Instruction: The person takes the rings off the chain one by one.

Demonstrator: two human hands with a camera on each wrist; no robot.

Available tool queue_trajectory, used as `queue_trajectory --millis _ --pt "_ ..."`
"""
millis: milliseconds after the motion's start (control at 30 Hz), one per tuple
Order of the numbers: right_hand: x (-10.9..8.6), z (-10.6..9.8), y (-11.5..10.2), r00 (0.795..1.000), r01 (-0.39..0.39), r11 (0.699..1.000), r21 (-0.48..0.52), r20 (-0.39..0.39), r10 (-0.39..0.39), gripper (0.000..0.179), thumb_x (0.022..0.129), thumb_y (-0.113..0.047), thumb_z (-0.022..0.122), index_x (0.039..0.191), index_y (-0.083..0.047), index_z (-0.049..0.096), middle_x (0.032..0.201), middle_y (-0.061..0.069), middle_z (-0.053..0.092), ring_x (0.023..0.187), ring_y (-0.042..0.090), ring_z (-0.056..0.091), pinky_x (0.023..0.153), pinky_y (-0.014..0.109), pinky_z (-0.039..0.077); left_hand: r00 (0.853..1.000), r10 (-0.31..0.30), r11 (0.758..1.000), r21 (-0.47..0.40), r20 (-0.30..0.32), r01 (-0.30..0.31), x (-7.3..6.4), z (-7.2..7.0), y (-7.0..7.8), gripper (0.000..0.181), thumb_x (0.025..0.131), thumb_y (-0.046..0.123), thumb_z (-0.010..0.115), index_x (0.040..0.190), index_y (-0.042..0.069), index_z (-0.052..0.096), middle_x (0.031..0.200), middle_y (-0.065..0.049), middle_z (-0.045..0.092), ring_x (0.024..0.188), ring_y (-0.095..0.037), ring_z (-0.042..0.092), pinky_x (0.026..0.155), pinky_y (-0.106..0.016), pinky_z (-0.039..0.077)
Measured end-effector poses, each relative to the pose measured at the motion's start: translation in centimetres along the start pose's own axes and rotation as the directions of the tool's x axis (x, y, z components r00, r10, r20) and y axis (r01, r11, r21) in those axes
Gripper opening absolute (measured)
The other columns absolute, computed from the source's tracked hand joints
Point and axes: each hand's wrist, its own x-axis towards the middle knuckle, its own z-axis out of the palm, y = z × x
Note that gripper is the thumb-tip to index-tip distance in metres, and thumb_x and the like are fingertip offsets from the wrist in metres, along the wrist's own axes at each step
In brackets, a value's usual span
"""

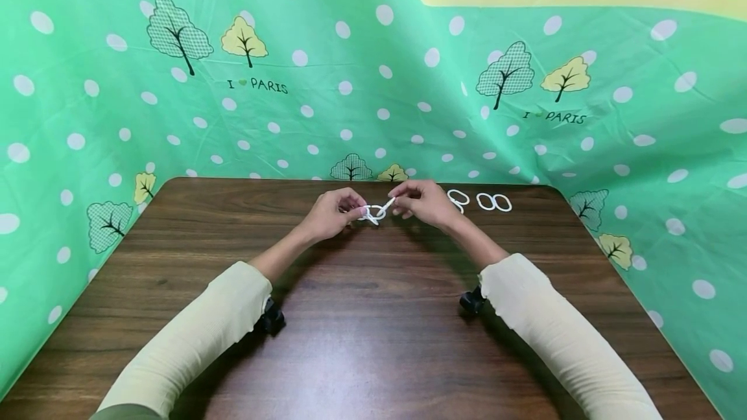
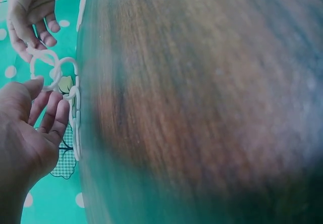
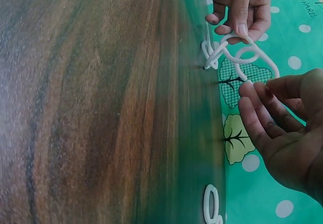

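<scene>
Currently, left hand (image 1: 334,216): thumb and fingers pinching a link of the white chain (image 1: 371,214).
Right hand (image 1: 430,205): fingertips pinching a white link (image 3: 271,63) that overlaps the chain; fingers hide part of it, so can't tell if its loop is closed.
Hands vs each other: near, not touching, chain and link between them.
Chain location: toward far edge of the table (image 1: 362,290), roughly mid-width; other links trail off the left-hand end, can't tell if they touch the wood.
Loose links: white oval pair (image 1: 494,202) side by side right of the right hand; more white ovals (image 1: 462,204) just beside that hand, partly hidden.
Sleeves (image 1: 192,323): cream, both forearms; black devices (image 1: 272,317) below the cuffs.
Backdrop (image 1: 403,89): green cloth, white dots, printed trees, "PARIS" lettering.
</scene>
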Motion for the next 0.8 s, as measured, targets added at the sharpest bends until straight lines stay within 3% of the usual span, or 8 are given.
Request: queue_trajectory --millis 233,433,800 --pt "0.1 0.4 -0.2 1.0 -0.006 0.999 0.052 0.018 0.006 0.029 0.113 -0.011 0.069 0.131 0.012 0.073 0.113 0.025 0.08 0.106 0.048 0.08 0.098 0.06 0.067 1.0 0.009 1.0 -0.027 -0.008 -0.009 -0.1 0.2 0.1 0.011 0.107 0.013 0.079 0.114 0.004 0.079 0.104 -0.014 0.08 0.089 -0.032 0.076 0.068 -0.027 0.061" --pt "0.1 0.7 -0.5 1.0 0.015 0.998 0.056 0.018 -0.016 0.024 0.109 -0.005 0.073 0.127 0.01 0.076 0.117 0.033 0.077 0.107 0.053 0.078 0.098 0.061 0.067 0.999 0.031 0.999 -0.039 -0.013 -0.031 -0.1 0.5 0.3 0.011 0.106 0.011 0.079 0.113 0.003 0.079 0.103 -0.016 0.081 0.09 -0.035 0.078 0.07 -0.034 0.065" --pt "0.1 1.3 -1.3 0.998 0.051 0.997 0.065 0.025 -0.052 0.024 0.107 -0.001 0.072 0.128 0.011 0.075 0.115 0.033 0.078 0.097 0.039 0.082 0.093 0.057 0.069 0.997 0.063 0.998 -0.011 -0.04 -0.063 -0.1 0.5 0.6 0.011 0.105 0.01 0.08 0.111 0.002 0.08 0.099 -0.014 0.082 0.084 -0.014 0.072 0.073 -0.022 0.057"
